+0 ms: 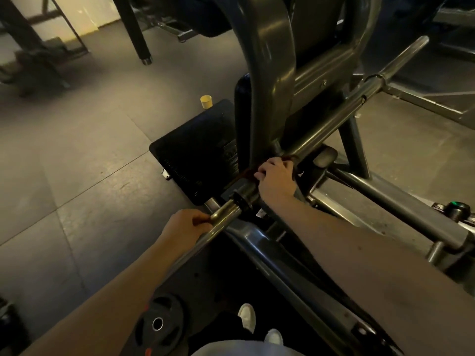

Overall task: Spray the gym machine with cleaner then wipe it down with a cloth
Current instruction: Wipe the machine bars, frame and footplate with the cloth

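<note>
The right hand [276, 179] is curling around a dark reddish cloth [245, 173], holding it against the steel bar [334, 119] where it is crossing the gym machine [270, 60] upright. The cloth seems bunched under the fingers, though the light is dim. The left hand [187, 227] is gripping the bar's near end. A weight plate [159, 322] is lying on the floor [77, 176], near left.

The grey steel machine [270, 60] stands centre. Its bar [334, 119] slants from near left to far right. A dark red cloth [246, 173] wraps it.
</note>
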Tool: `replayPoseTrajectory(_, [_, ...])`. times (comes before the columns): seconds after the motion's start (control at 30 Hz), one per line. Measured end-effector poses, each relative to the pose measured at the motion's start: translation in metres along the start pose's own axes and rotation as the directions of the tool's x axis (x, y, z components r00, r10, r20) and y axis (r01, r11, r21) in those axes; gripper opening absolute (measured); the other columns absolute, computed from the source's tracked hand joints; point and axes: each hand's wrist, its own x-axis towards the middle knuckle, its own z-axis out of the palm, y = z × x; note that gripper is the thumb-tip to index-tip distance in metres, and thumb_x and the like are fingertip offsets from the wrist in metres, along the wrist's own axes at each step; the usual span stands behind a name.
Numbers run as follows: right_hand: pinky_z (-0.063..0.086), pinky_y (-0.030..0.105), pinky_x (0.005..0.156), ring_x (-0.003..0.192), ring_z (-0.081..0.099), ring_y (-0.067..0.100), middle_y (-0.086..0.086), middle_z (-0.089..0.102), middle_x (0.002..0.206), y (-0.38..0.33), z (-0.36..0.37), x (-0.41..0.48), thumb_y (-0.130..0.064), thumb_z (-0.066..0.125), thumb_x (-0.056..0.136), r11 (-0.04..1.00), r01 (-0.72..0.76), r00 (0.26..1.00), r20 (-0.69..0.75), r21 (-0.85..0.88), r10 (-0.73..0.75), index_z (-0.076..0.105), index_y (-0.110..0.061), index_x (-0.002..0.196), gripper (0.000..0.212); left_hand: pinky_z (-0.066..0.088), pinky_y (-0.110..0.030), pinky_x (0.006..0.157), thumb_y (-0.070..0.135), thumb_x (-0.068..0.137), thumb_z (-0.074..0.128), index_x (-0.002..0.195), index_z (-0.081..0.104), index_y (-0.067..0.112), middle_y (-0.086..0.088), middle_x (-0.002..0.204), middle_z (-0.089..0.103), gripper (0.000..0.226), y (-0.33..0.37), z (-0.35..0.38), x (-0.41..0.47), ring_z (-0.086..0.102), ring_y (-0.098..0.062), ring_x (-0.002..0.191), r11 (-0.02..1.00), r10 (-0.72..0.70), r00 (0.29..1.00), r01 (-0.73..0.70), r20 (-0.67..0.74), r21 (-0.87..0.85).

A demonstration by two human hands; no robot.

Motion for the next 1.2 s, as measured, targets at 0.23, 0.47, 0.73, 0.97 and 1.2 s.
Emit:
replayPoseTrajectory(0.23, [0.044,0.04,0.099,0.124,0.038,0.023,-0.001,0.05,0.131,0.0,-0.008,0.013,-0.027,0.063,0.1,0.997,-0.081,0.995,0.063,-0.01,0.082,0.068,-0.02,0.118,0.02,0.052,-0.03,0.091,0.026,0.096,0.07,0.119,0.074,0.024,0.007,0.1,0.07,0.023,0.007,0.005,-0.007,0.064,-0.009,0.092,0.999,-0.033,0.999,0.033,-0.035,-0.006])
replayPoseTrajectory(0.47, [0.03,0.027,0.097,0.129,0.032,0.011,-0.01,0.045,0.135,-0.036,0.013,-0.075,-0.027,0.067,0.098,0.968,0.033,0.994,0.097,0.25,-0.059,0.072,-0.024,0.11,0.013,0.051,-0.026,0.093,0.029,0.097,0.07,0.121,0.071,0.027,0.013,0.102,0.065,0.024,0.0,0.0,-0.015,0.06,-0.004,0.093,0.997,0.002,1.0,-0.004,-0.021,-0.081])
replayPoseTrajectory(0.73, [0.03,0.028,0.089,0.136,0.032,0.021,-0.005,0.04,0.147,-0.079,0.036,-0.11,-0.017,0.063,0.099,0.968,-0.135,0.986,-0.063,0.212,0.151,0.066,-0.022,0.101,0.006,0.05,-0.028,0.096,0.028,0.096,0.07,0.1,0.068,0.04,0.015,0.098,0.068,0.013,-0.05,-0.029,-0.037,0.064,-0.002,0.095,0.989,0.144,0.983,-0.138,0.111,-0.058])
replayPoseTrajectory(0.97, [0.032,0.032,0.092,0.127,0.036,0.02,-0.01,0.048,0.122,-0.122,0.056,-0.139,-0.019,0.065,0.099,0.961,-0.162,0.986,-0.008,0.226,0.168,0.066,-0.024,0.097,0.005,0.05,-0.024,0.092,0.031,0.095,0.072,0.112,0.074,0.032,0.015,0.103,0.07,0.017,-0.12,-0.053,-0.06,0.064,0.001,0.093,0.964,0.253,0.946,-0.264,0.204,0.03])
replayPoseTrajectory(1.2, [0.026,0.028,0.111,0.142,0.027,0.015,-0.004,0.053,0.142,-0.163,0.098,-0.217,-0.012,0.06,0.1,0.98,-0.078,0.993,0.096,0.181,0.061,0.064,-0.015,0.098,0.005,0.039,-0.011,0.073,0.028,0.096,0.07,0.121,0.072,0.024,0.014,0.105,0.065,0.025,-0.148,-0.053,-0.08,0.056,0.005,0.083,0.941,0.329,0.924,-0.339,0.195,0.018])
